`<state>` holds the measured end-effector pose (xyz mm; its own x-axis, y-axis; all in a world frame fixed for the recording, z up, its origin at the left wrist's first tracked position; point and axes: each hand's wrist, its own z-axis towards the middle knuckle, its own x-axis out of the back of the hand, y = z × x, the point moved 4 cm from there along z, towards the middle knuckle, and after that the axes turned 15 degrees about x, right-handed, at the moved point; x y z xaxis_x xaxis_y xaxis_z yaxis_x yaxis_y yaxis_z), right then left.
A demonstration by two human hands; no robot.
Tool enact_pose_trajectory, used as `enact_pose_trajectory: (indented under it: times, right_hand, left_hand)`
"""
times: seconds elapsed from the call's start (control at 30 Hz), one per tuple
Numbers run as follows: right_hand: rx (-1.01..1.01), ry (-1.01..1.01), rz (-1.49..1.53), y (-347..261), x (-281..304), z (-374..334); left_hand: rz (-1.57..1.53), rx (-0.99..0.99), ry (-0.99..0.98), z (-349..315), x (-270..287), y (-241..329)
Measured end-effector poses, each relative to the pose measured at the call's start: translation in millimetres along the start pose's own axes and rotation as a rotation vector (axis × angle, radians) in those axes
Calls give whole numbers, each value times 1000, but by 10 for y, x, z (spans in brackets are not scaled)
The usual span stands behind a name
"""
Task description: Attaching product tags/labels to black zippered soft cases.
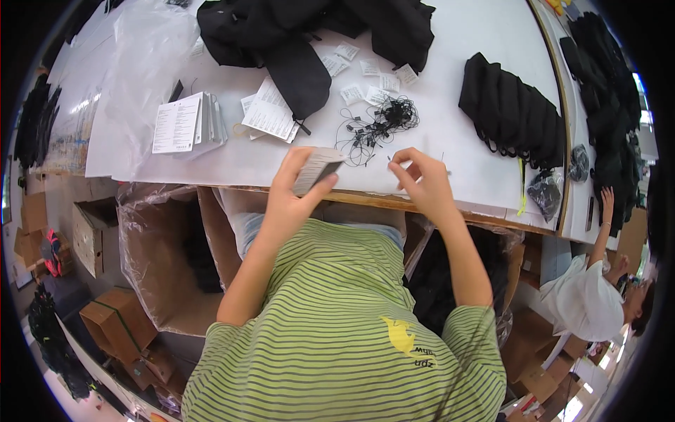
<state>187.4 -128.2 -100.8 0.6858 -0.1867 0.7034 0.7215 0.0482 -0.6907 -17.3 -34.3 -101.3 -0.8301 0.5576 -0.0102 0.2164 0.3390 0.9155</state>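
My left hand (295,184) is closed on a hang tag (320,171), white with print and a dark patch, held tilted just over the table's front edge. It is slightly blurred. To its right, my right hand (422,179) is closed in a pinch; a small dark tip shows at the fingertips, too small to make out. Between and beyond the hands lies a tangle of thin black tag strings (394,116). A fanned pile of white printed tags (271,112) rests beyond my left hand, partly under a black garment (299,74).
Small white packets (370,68) lie behind the strings. A stack of printed cards (179,125) and clear plastic (140,77) are at left, a row of folded black items (510,105) at right. Lined cartons (165,260) stand below the table edge. A co-worker in white (583,299) is at far right.
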Motion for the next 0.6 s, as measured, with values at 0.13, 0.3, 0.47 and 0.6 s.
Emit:
enact_pose_trajectory:
  times: [0.13,0.3,0.47,0.6]
  right_hand:
    - [-100,352,522,-411,-114,-70]
    - [-32,459,327,-577,-144,-21]
    - [-23,431,213,-605,-111,9]
    - [-53,389,237,-578,-126,25]
  left_hand:
    - [161,-222,29,-75,-258,172]
    - [159,-191,92,-121,-278,127]
    - [18,-134,157,-89,-221,22]
    - [77,-194,162,-103,-229,104]
